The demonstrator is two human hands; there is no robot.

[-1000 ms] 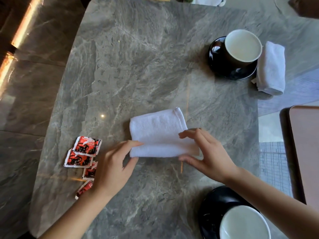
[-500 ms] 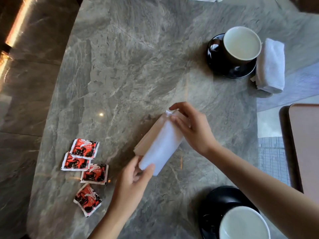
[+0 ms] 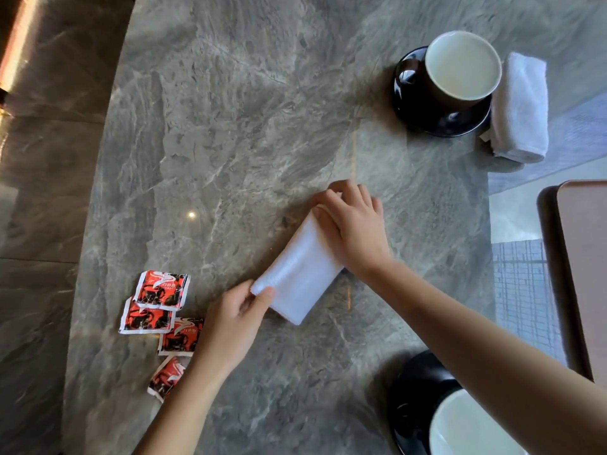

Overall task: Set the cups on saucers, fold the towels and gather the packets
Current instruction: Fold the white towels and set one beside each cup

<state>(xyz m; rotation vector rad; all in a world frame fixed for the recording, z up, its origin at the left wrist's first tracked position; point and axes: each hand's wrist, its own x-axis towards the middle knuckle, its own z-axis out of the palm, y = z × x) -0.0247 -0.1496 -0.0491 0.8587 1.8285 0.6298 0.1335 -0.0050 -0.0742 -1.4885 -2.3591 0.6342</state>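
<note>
A white towel point(image 3: 300, 275) lies folded narrow and slanted in the middle of the grey marble table point(image 3: 230, 126). My left hand point(image 3: 235, 318) pinches its near left corner. My right hand point(image 3: 353, 228) presses flat on its far end. Several red and black packets point(image 3: 156, 305) lie loosely grouped at the near left, partly under my left forearm. A black cup with white inside point(image 3: 461, 67) stands on a black saucer point(image 3: 414, 110) at the far right, a second folded white towel point(image 3: 520, 108) beside it. Another cup point(image 3: 466, 428) on a saucer point(image 3: 414, 389) is at the near right.
The table's right edge runs close past the far towel. A brown chair or tray edge point(image 3: 581, 274) stands beyond it at the right, over tiled floor. Dark stone floor lies to the left of the table.
The towel went from a wide flat rectangle to lifted and folded, and now lies down as a narrow slanted fold. My right hand moved onto its far end; my left holds the near corner.
</note>
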